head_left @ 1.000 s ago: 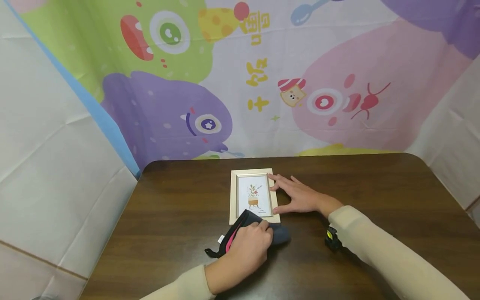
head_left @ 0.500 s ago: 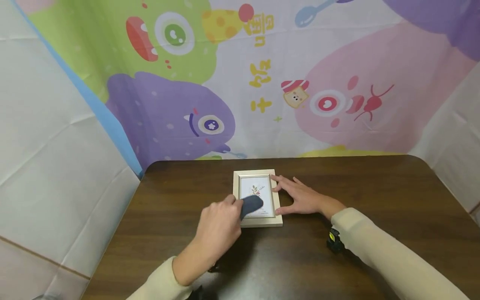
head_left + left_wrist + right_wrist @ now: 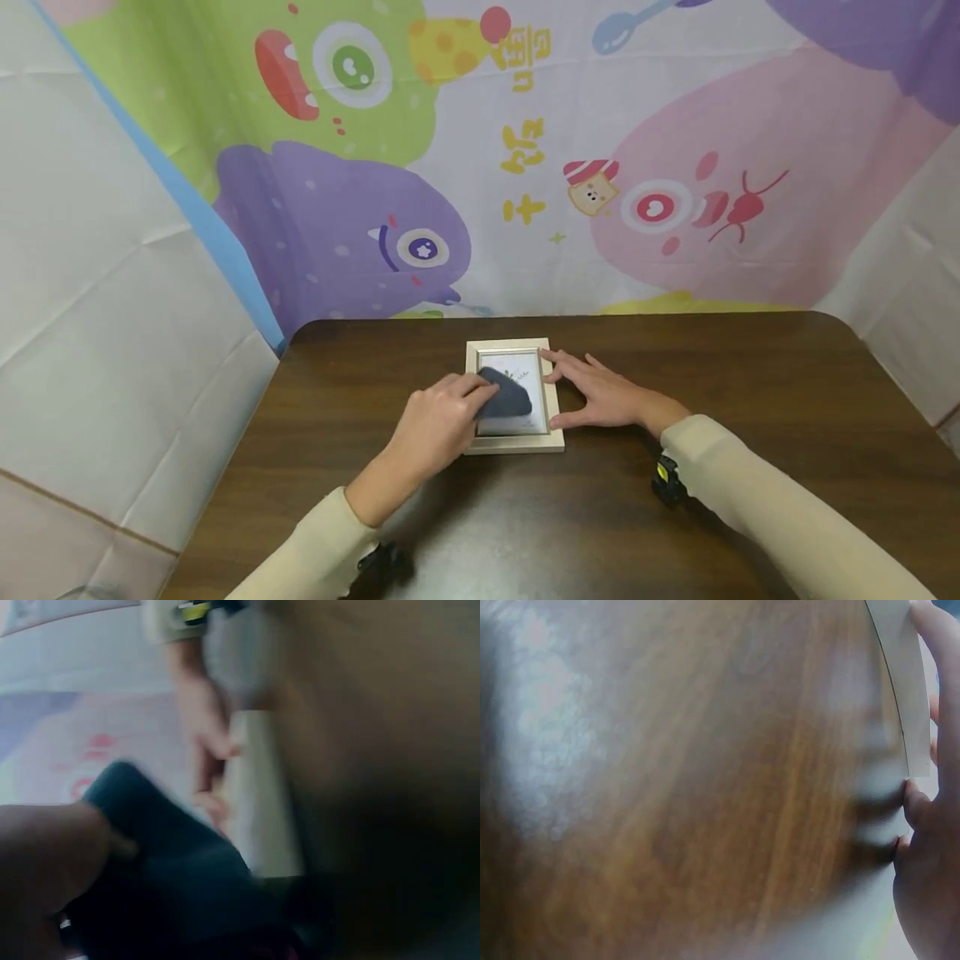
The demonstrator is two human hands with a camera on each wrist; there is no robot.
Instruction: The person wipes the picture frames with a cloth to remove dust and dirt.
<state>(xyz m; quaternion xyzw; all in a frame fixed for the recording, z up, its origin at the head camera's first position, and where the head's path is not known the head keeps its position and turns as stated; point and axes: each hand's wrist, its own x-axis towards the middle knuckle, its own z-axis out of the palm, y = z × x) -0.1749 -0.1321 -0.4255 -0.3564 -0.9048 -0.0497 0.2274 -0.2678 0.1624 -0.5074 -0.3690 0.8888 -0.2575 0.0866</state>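
A cream picture frame [image 3: 517, 444] with a plant print lies face up on the brown table [image 3: 600, 517]. My left hand [image 3: 433, 421] pinches a folded dark grey-blue cloth [image 3: 508, 397] over the glass, covering much of the print. From the left wrist the cloth [image 3: 169, 847] looms large and blurred, its lower part dark. On the frame's right side, my right hand [image 3: 603, 393] rests with fingers spread, fingertips and thumb against the edge. The right wrist view has the frame's side [image 3: 905, 682] beside that hand [image 3: 937, 847].
Behind the table hangs a cartoon-printed curtain [image 3: 525, 275]. Pale panels [image 3: 112, 275] stand to the left and right. Each cream sleeve [image 3: 772, 492] has a black wrist camera [image 3: 665, 481] strapped beneath it.
My left hand has brought the cloth up from below the frame onto the glass, and the cloth has since shifted slightly and spread wider. The right hand stays at the frame's edge.
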